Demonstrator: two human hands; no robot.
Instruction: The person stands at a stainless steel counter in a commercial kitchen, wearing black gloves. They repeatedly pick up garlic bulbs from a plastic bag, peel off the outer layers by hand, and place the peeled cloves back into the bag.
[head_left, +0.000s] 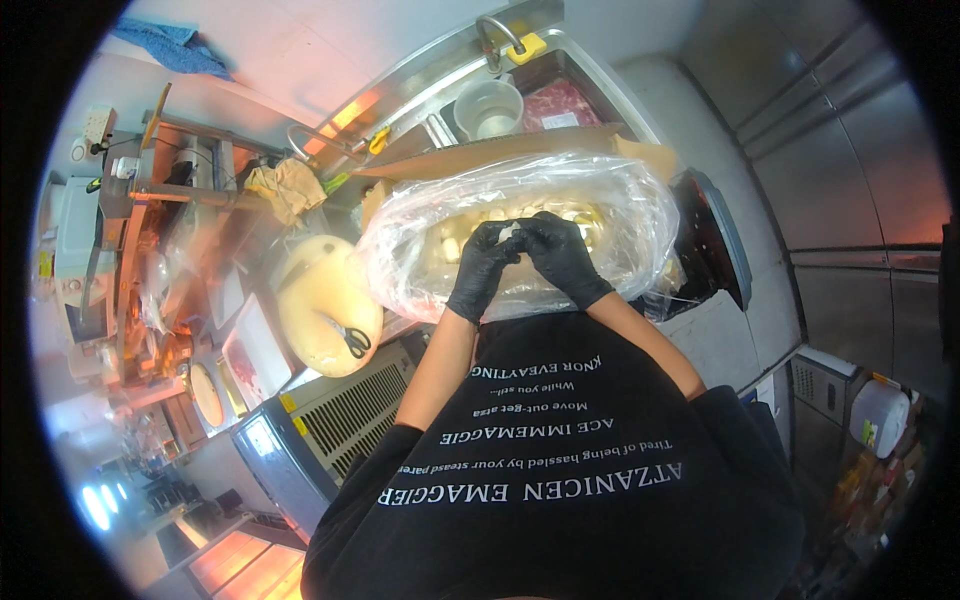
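My left hand (481, 264) and my right hand (556, 256), both in black gloves, meet over a large clear plastic bag (405, 262). Between their fingertips is a small whitish piece (509, 232), partly covered by the fingers; what it is cannot be told. The bag's mouth is spread wide inside a cardboard box (495, 154), whose far flap stands up behind it. Inside the bag, several pale yellowish pieces (450, 249) lie below and beyond my hands, blurred by glare and plastic.
Left of the bag, black-handled scissors (351, 336) lie on a round pale cutting board (319, 281). A white tray (259, 349) with red meat stands farther left. Behind the box, a sink (626, 97) holds a translucent tub (489, 109) and packaged red meat (559, 105).
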